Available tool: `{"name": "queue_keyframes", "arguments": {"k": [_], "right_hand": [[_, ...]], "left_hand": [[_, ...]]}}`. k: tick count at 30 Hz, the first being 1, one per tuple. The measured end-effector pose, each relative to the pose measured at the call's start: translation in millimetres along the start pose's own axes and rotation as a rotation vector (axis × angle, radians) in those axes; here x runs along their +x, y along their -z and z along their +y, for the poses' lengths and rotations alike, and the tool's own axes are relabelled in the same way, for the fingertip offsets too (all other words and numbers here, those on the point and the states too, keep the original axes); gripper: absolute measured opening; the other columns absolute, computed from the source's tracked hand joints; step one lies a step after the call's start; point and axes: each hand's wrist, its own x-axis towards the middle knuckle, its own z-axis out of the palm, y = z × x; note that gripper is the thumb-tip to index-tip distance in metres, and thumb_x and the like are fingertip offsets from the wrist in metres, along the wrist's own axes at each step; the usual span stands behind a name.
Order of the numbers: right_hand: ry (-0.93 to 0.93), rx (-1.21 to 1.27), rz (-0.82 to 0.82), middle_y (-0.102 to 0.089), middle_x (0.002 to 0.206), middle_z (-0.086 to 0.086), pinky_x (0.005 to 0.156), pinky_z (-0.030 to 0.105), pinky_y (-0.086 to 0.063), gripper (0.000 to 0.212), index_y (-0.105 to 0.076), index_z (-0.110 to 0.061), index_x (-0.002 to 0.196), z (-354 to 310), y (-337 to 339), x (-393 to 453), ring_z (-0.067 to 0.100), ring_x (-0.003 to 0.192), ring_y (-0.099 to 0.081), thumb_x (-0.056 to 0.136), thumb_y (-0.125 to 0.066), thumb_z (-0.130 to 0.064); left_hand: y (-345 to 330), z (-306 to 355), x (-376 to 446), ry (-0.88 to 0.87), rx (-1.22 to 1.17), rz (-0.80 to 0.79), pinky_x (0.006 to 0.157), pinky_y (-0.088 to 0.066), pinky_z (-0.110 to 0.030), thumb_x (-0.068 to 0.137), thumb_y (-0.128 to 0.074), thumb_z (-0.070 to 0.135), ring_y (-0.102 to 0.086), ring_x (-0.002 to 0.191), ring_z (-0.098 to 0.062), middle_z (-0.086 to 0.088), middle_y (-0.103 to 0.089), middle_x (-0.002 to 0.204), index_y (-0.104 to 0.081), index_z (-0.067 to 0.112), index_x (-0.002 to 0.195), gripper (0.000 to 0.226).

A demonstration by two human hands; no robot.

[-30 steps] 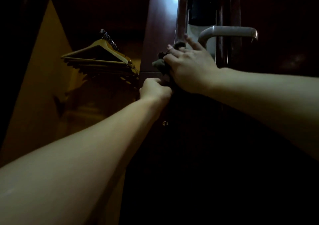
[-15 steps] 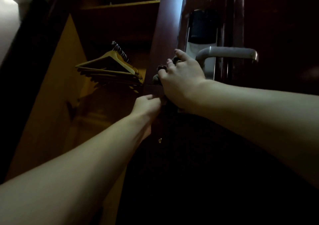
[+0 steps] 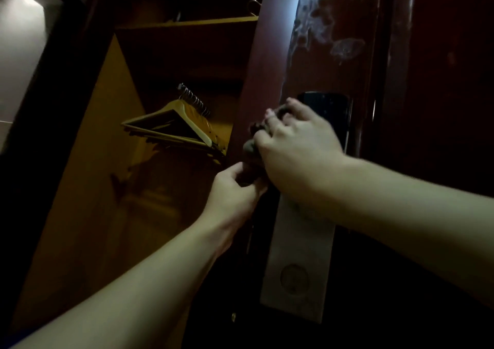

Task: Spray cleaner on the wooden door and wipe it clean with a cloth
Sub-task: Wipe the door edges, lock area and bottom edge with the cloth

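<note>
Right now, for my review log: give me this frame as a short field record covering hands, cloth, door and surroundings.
right hand: presses a bunched cloth against the door edge
left hand: curled just below the cloth; grip unclear
wooden door: whitish smears above the lock
lock plate: silver, lever hidden by the right arm
background: wooden hangers in open wardrobe

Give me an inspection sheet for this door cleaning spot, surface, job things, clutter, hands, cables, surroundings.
Surface: wooden door, dark red, with whitish smears above the lock.
Job's things: dark cloth bunched at the door edge; no spray bottle seen.
Clutter: nothing seen.
Hands: right hand presses the cloth on the door; left hand just below it, fingers curled, what it holds is hidden.
Cables: nothing seen.
Surroundings: lock plate, open wardrobe with wooden hangers and a shelf; dim light.
</note>
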Motion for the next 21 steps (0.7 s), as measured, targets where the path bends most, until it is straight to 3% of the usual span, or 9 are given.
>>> {"name": "queue_keyframes", "arguments": {"k": [3, 8, 10, 13, 18, 21], "right_hand": [[-0.055, 0.072, 0.006, -0.022, 0.157, 0.022, 0.119, 0.042, 0.003, 0.043, -0.043, -0.018, 0.14, 36, 8, 34, 0.03, 0.141, -0.032, 0.101, -0.028, -0.029], [-0.008, 0.181, 0.012, -0.023, 0.156, 0.025, 0.12, 0.045, -0.007, 0.045, -0.046, -0.011, 0.138, 49, 5, 42, 0.036, 0.14, -0.033, 0.099, -0.029, -0.027], [0.011, 0.241, 0.06, -0.032, 0.152, 0.026, 0.117, 0.048, -0.02, 0.049, -0.052, -0.008, 0.133, 57, -2, 42, 0.039, 0.137, -0.037, 0.094, -0.026, -0.023], [-0.061, 0.271, 0.232, -0.051, 0.137, 0.028, 0.103, 0.048, -0.041, 0.059, -0.067, -0.006, 0.112, 88, -13, 69, 0.042, 0.12, -0.055, 0.082, -0.019, -0.024], [-0.005, 0.333, 0.312, -0.055, 0.132, 0.029, 0.098, 0.048, -0.046, 0.049, -0.068, -0.001, 0.104, 116, -16, 86, 0.044, 0.114, -0.057, 0.082, -0.027, -0.018], [0.092, 0.413, 0.338, -0.056, 0.131, 0.028, 0.102, 0.05, -0.043, 0.043, -0.068, -0.001, 0.103, 109, -23, 71, 0.043, 0.115, -0.057, 0.087, -0.031, -0.016]], "left_hand": [[-5, 14, 16, 0.028, 0.055, -0.025, 0.057, -0.057, -0.023, 0.084, -0.071, 0.013, -0.07, 0.074, -0.005, 0.005, -0.074, 0.084, -0.07, 0.021, 0.096, 0.015], [-21, 53, 49, 0.063, 0.014, 0.036, 0.072, -0.058, -0.028, 0.085, -0.07, 0.013, -0.071, 0.084, -0.009, 0.005, -0.074, 0.089, -0.069, 0.024, 0.1, 0.019], [-25, 69, 62, 0.087, 0.031, 0.034, 0.073, -0.059, -0.032, 0.085, -0.07, 0.012, -0.071, 0.088, -0.014, 0.001, -0.074, 0.092, -0.068, 0.02, 0.108, 0.024], [-28, 90, 82, 0.111, 0.084, 0.062, 0.077, -0.059, -0.039, 0.087, -0.069, 0.012, -0.071, 0.089, -0.022, -0.005, -0.074, 0.09, -0.069, 0.014, 0.101, 0.014], [-40, 121, 115, 0.178, 0.221, 0.09, 0.086, -0.055, -0.046, 0.079, -0.071, 0.018, -0.069, 0.092, -0.023, -0.005, -0.073, 0.092, -0.072, 0.02, 0.096, 0.018], [-37, 131, 117, 0.244, 0.252, 0.057, 0.084, -0.057, -0.045, 0.078, -0.07, 0.004, -0.07, 0.086, -0.022, -0.004, -0.074, 0.086, -0.071, 0.024, 0.088, 0.022]]}}
